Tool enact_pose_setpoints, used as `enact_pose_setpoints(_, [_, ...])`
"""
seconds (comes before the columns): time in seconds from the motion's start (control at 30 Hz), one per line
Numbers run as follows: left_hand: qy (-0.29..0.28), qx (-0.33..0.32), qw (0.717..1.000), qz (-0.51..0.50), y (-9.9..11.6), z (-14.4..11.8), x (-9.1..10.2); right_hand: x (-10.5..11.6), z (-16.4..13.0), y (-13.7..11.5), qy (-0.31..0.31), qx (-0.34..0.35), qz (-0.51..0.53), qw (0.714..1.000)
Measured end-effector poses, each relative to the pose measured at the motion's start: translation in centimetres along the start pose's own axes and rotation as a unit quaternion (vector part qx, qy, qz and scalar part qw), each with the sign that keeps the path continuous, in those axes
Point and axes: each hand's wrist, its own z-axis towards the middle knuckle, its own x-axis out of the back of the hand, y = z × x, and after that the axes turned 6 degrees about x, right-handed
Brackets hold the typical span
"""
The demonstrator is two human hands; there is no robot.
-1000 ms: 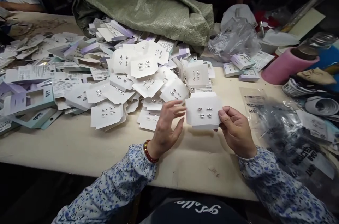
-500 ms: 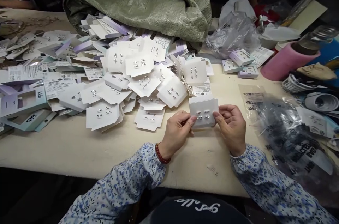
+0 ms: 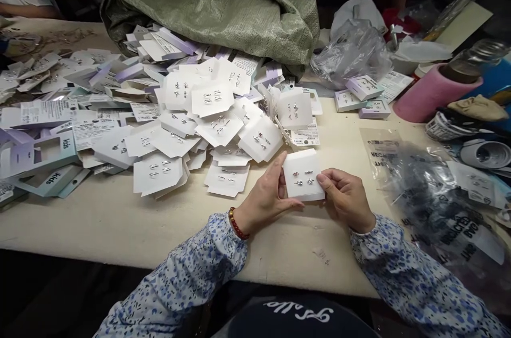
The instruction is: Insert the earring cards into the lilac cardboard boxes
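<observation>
Hands, left point(image 3: 266, 197) and right point(image 3: 346, 199), gripping earring card point(image 3: 303, 177) above cream table point(image 3: 120, 221), card heap point(image 3: 179, 109), green sack point(image 3: 223, 5) behind

Both hands, left hand point(image 3: 266, 195) and right hand point(image 3: 346, 199), pinch a small white earring card point(image 3: 303, 175) just in front of the heaped white cards point(image 3: 207, 114) on the beige table point(image 3: 120, 221).
</observation>
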Motion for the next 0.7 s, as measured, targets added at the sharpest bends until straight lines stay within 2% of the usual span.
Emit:
enact_pose_setpoints(0.1, [0.001, 0.004, 0.999, 0.041, 0.3, -0.1, 0.0, 0.0, 0.0, 0.4, -0.022, -0.024, 0.044, 0.999])
enact_pose_setpoints(0.2, [0.039, -0.002, 0.998, 0.054, 0.9, 0.0, -0.2, -0.2, 0.1, 0.3, 0.009, -0.021, 0.022, 0.999])
enact_pose_setpoints(0.3, [0.079, -0.001, 0.993, 0.082, 1.3, 0.2, -0.5, -0.6, -0.1, -0.1, 0.058, 0.071, -0.127, 0.988])
enact_pose_setpoints(0.4, [0.094, 0.003, 0.989, 0.117, 1.3, 0.5, -1.2, -1.2, -0.5, -0.4, 0.062, 0.169, -0.299, 0.937])
enact_pose_setpoints(0.47, [0.098, 0.002, 0.988, 0.123, 1.4, 0.6, -1.9, -1.5, -0.7, -0.3, 0.055, 0.192, -0.369, 0.908])
enact_pose_setpoints(0.57, [0.095, -0.016, 0.988, 0.117, 1.9, 0.8, -3.0, -1.7, -0.8, -0.2, 0.061, 0.184, -0.414, 0.890])
enact_pose_setpoints(0.7, [0.052, -0.056, 0.995, 0.067, 2.9, 1.3, -3.7, -0.4, -0.2, -0.6, 0.080, 0.135, -0.392, 0.907])
